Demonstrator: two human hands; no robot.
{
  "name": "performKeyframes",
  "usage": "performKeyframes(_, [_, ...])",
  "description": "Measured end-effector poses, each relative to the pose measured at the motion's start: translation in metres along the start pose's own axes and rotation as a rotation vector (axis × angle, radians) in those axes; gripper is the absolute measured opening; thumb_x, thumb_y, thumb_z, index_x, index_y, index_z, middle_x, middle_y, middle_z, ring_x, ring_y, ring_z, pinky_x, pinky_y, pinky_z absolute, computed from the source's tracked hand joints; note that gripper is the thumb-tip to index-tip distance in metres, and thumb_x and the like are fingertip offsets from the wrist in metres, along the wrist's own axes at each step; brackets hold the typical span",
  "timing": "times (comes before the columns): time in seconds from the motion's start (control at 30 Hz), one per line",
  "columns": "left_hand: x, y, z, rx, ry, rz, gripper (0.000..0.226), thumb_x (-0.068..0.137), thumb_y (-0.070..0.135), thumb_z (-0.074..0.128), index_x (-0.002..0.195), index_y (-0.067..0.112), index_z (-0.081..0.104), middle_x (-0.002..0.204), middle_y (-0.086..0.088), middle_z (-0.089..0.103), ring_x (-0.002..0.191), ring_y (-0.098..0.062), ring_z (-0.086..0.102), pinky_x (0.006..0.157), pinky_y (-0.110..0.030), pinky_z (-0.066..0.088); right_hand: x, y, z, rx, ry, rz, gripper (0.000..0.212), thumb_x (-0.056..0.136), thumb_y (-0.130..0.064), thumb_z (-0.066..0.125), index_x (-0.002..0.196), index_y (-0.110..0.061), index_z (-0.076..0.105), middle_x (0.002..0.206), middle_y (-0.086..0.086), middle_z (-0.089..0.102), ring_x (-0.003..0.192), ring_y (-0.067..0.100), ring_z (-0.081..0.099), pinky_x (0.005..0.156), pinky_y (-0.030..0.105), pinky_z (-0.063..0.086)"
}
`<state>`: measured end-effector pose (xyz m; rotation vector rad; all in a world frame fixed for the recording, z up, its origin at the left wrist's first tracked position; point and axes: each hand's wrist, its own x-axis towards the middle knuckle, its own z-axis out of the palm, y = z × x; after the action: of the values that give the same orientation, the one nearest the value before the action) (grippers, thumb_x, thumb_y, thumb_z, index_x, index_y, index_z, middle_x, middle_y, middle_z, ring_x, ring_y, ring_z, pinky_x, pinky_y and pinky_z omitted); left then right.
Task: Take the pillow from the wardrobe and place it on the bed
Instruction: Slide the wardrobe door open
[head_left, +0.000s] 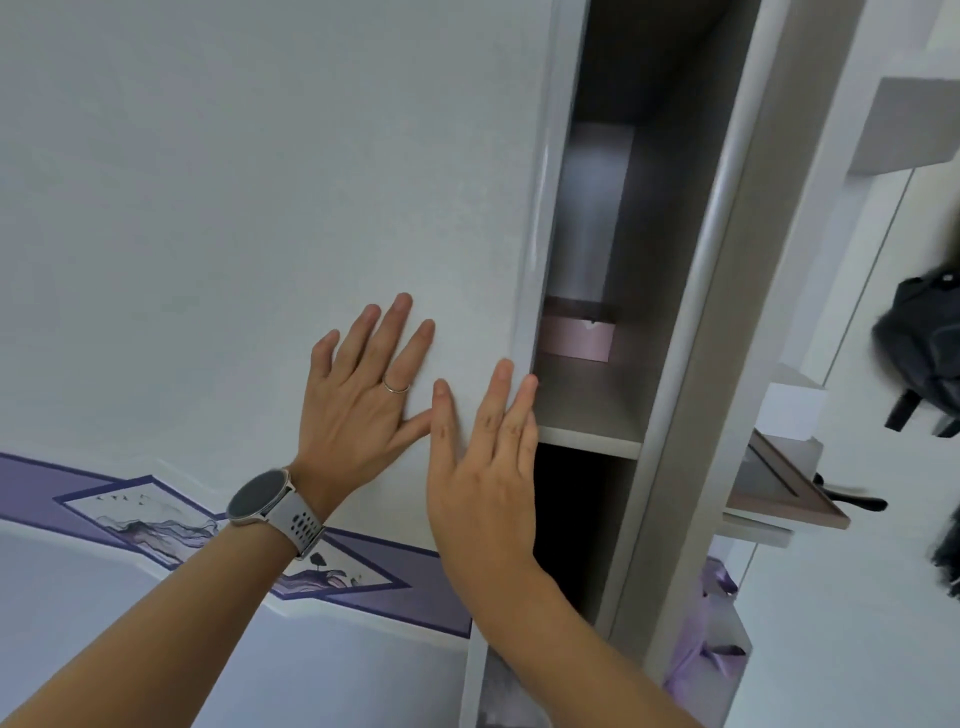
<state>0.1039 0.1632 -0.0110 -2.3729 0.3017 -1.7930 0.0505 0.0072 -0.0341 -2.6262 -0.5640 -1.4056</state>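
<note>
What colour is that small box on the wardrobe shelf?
Pale pink box, seen in the head view.

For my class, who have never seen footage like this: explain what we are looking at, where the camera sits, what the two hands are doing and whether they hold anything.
One picture, from a camera worn on a person's head, looking forward. No machine here: two bare hands. The left hand, with a grey wristwatch, and the right hand press flat on the white sliding wardrobe door, partly open. Neither has anything in its grip. Inside, a grey shelf carries a pink box. No pillow is visible yet.
</note>
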Motion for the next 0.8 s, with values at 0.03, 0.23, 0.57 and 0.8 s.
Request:
performKeyframes(0.03, [-0.002,-0.008,0.001,0.003,0.006,0.001,0.073,0.094,0.063,0.030,0.153,0.025,0.010,0.160,-0.005,0.014,0.146,-0.025,0.014,0.110,-0.047,0.020,0.002,-0.007,0.003,0.007,0.006,0.000,0.055,0.099,-0.008,0.011,0.149,-0.012,0.031,0.148,0.037,0.014,0.136,0.054,0.012,0.111,0.054,0.018])
performKeyframes(0.23, [-0.016,-0.059,0.005,0.020,0.030,0.004,0.071,0.095,0.058,0.033,0.153,0.025,0.009,0.159,-0.007,0.017,0.146,-0.027,0.015,0.109,-0.048,0.021,0.014,-0.054,0.022,0.032,0.032,-0.029,0.056,0.101,-0.011,0.005,0.149,-0.014,0.032,0.153,0.031,0.021,0.137,0.055,0.006,0.113,0.055,0.022])
performKeyframes(0.57, [-0.035,-0.141,-0.001,0.005,-0.008,-0.014,0.069,0.095,0.056,0.035,0.151,0.018,0.022,0.156,-0.014,0.027,0.143,-0.029,0.019,0.107,-0.051,0.023,0.037,-0.135,0.044,0.000,0.045,-0.019,0.050,0.102,-0.017,0.016,0.151,-0.020,0.027,0.156,0.026,0.019,0.140,0.054,0.015,0.115,0.051,0.023])
performKeyframes(0.8, [-0.049,-0.180,-0.003,-0.007,-0.053,-0.062,0.070,0.096,0.058,0.029,0.154,0.020,0.012,0.158,-0.015,0.023,0.144,-0.030,0.016,0.106,-0.050,0.022,0.050,-0.177,0.058,0.008,0.056,-0.019,0.048,0.104,-0.015,0.021,0.151,-0.021,0.028,0.157,0.024,0.019,0.143,0.050,0.013,0.115,0.050,0.025])
